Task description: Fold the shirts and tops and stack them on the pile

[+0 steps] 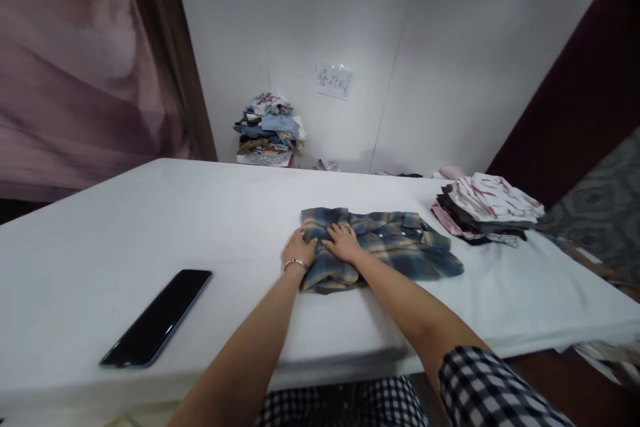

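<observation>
A blue, tan and dark plaid shirt [405,250] lies partly folded on the white-covered table, its collar end to the right and small pale buttons showing. At its left folded edge rests my left hand [300,250], thumb spread onto the fabric and fingers along the edge; a bracelet circles that wrist. My right hand [344,243] lies flat on the folded left part of the shirt with its fingers apart, close to the left hand. Neither hand lifts the cloth.
A black tablet-like device [159,317] lies at the front left of the table [150,213]. Folded clothes [493,203] are stacked at the right. Behind the table, a taller clothes pile [270,130] stands by the wall, below and left of a handwritten paper sign [333,82].
</observation>
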The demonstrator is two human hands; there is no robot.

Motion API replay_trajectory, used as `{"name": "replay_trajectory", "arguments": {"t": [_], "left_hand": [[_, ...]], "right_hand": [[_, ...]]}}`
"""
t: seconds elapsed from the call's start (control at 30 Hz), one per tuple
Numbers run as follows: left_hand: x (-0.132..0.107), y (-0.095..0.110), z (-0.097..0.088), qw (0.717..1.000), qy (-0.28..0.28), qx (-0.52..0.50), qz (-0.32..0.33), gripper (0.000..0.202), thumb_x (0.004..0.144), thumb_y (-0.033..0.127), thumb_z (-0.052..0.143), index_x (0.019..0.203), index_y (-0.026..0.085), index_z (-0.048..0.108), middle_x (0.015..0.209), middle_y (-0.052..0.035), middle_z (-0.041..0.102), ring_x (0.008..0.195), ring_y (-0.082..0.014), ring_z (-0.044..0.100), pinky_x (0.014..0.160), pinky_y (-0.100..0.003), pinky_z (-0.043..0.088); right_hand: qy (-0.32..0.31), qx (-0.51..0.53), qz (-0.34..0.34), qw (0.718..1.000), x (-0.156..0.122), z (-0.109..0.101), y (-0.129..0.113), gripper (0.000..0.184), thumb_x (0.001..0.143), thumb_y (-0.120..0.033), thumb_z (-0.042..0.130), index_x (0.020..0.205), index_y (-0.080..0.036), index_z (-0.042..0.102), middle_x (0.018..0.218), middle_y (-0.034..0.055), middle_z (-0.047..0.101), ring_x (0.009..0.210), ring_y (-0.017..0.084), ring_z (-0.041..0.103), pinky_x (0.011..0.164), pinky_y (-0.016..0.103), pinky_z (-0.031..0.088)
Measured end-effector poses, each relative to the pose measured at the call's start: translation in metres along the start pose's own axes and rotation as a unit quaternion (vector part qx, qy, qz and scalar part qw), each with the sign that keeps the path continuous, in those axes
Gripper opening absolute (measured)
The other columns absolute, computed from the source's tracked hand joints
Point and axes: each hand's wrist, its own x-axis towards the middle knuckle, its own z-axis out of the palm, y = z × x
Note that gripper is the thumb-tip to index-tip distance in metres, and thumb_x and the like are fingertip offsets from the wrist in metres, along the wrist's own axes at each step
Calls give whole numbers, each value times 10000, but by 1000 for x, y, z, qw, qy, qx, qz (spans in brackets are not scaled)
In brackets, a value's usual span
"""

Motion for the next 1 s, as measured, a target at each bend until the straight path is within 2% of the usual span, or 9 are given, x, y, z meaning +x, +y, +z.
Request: {"name": "replay_trajectory", "arguments": {"t": [0.07, 0.13, 0.3, 0.5, 0.57, 0.63, 0.73, 0.87, 1.0], "left_hand": [[2, -1, 0, 1000, -6, -1, 1, 510, 824, 392, 557, 1291, 201, 486, 1248, -106, 620, 1121, -267, 590, 918, -359, 444], [5, -2, 2, 1000, -8, -7, 4, 500, 827, 382, 554, 1286, 196, 489, 1241, -111, 622, 1116, -268, 592, 919, -362, 445], [10, -4, -1, 998, 12, -60, -16, 489, 811, 317, 579, 1273, 179, 499, 1187, -109, 643, 1061, -248, 615, 900, -340, 460], [20, -25, -36, 976, 178, -102, -69, 517, 795, 301, 565, 1294, 187, 498, 1173, -105, 642, 1061, -255, 611, 915, -356, 464], [23, -34, -44, 978, 168, -87, -92, 491, 782, 287, 564, 1260, 175, 533, 1166, -122, 646, 1069, -280, 608, 917, -379, 465], [24, -39, -46, 984, 132, -68, -96, 483, 768, 270, 568, 1238, 161, 551, 1169, -141, 645, 1071, -301, 607, 914, -394, 468], [24, -39, -44, 991, 101, -36, -83, 509, 762, 265, 561, 1258, 155, 534, 1205, -159, 628, 1096, -324, 594, 919, -414, 463], [23, -35, -43, 992, 84, -13, -92, 515, 774, 285, 534, 1274, 163, 518, 1212, -161, 624, 1104, -335, 588, 913, -419, 462], [25, -35, -44, 992, 76, -2, -100, 507, 775, 306, 522, 1266, 176, 523, 1173, -156, 640, 1067, -333, 605, 886, -418, 471]], "right_hand": [[-33, 2, 3, 999, -3, 8, 0, 593, 922, -531, 365, 1401, -187, 416, 1497, 120, 350, 1408, 286, 222, 1126, 499, 124], [-36, 41, 6, 998, -3, 8, 3, 592, 920, -532, 374, 1396, -184, 428, 1493, 116, 360, 1406, 276, 238, 1134, 487, 126], [42, 165, 49, 984, -12, -9, 26, 477, 909, -413, 457, 1342, -217, 498, 1406, 77, 490, 1337, 228, 385, 1101, 400, 292], [86, 132, 59, 986, -54, -19, 77, 401, 804, -244, 605, 1201, -192, 627, 1336, 95, 556, 1303, 254, 429, 1102, 416, 309], [99, 111, 74, 986, -66, -26, 96, 330, 781, -215, 617, 1104, -198, 683, 1277, 83, 604, 1263, 251, 474, 1081, 403, 340], [114, 101, 101, 983, -72, -35, 114, 270, 781, -185, 595, 1022, -206, 714, 1181, 64, 664, 1165, 230, 557, 1030, 367, 399], [138, 95, 152, 974, -69, -51, 139, 291, 813, -161, 515, 1021, -204, 714, 1104, 56, 700, 1056, 207, 622, 958, 323, 449], [156, 79, 208, 962, -49, -65, 165, 319, 837, -187, 471, 1051, -185, 707, 1088, 67, 707, 1030, 214, 640, 914, 304, 469], [141, 63, 217, 964, -18, -71, 181, 355, 862, -178, 422, 1095, -189, 689, 1102, 62, 705, 1058, 200, 631, 925, 301, 462]]}}
